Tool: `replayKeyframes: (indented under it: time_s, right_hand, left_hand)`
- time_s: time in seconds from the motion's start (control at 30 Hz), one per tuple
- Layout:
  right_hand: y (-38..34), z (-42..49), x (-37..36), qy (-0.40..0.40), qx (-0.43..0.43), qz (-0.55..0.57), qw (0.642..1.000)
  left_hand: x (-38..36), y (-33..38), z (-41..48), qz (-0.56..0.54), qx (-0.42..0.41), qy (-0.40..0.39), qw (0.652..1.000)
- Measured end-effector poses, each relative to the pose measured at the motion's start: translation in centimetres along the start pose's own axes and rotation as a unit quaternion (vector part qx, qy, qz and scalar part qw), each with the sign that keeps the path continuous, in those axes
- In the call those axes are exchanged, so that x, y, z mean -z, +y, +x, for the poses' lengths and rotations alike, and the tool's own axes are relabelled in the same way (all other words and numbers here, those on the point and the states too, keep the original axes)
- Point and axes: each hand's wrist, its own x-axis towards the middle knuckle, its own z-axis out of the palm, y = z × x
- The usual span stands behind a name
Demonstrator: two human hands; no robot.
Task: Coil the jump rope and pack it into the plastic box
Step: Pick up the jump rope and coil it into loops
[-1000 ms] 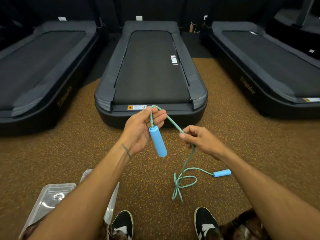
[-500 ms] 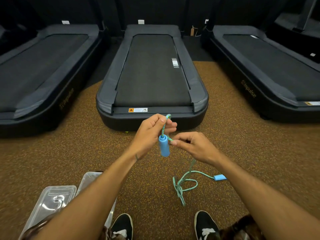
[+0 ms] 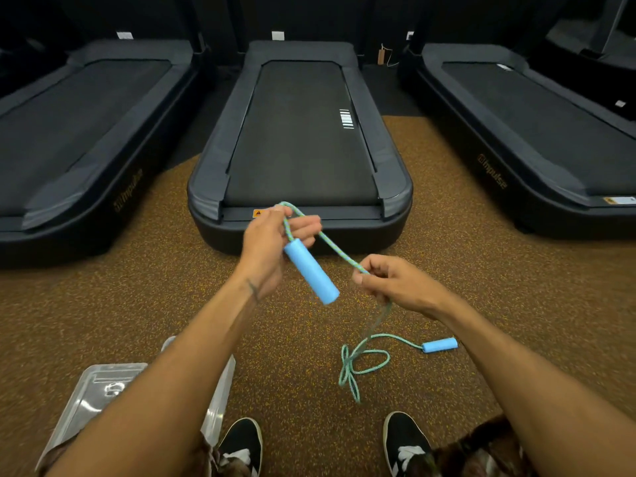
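Hands apart again, left hand (image 3: 272, 249) and right hand (image 3: 395, 284) pinching rope (image 3: 339, 251); box (image 3: 220, 390) unfilled.

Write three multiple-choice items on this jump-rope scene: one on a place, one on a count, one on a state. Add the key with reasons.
1. Where is the second handle?
A. on the floor near the right forearm
B. inside the plastic box
C. on the treadmill belt

2. How many treadmills show?
A. one
B. three
C. five

3. What does the right hand do?
A. rests open on the floor
B. pinches the rope
C. grips a shoe

Key: 1 A, it lies on the speckled floor. 2 B, three decks stand side by side, the middle treadmill straight ahead. 3 B, its fingers close on the rope running from the left hand.
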Motion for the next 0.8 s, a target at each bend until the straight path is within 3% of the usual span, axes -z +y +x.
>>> replayKeyframes:
  time_s: [0.13,0.3,0.57,0.8]
  right_hand:
    - [1.5,-0.3,1.4,0.019,-0.048,-0.036,0.998]
    - [1.6,-0.5,1.7,0.013,-0.026,-0.065,0.997]
    - [-2.2,-1.0,-0.5,-0.052,0.062,-0.073,0.994]
    - [-3.1,-1.0,-0.6,0.014,0.127,0.007,0.992]
  left_hand:
    - [1.5,1.7,0.8,-0.099,0.012,0.018,0.995]
    - [1.8,1.8,0.8,-0.062,-0.010,0.013,0.998]
    - [0.5,-0.7,0.1,0.113,-0.017,-0.093,0.989]
    - [-0.3,-2.1,-1.3,0.260,0.052,-0.233,0.936]
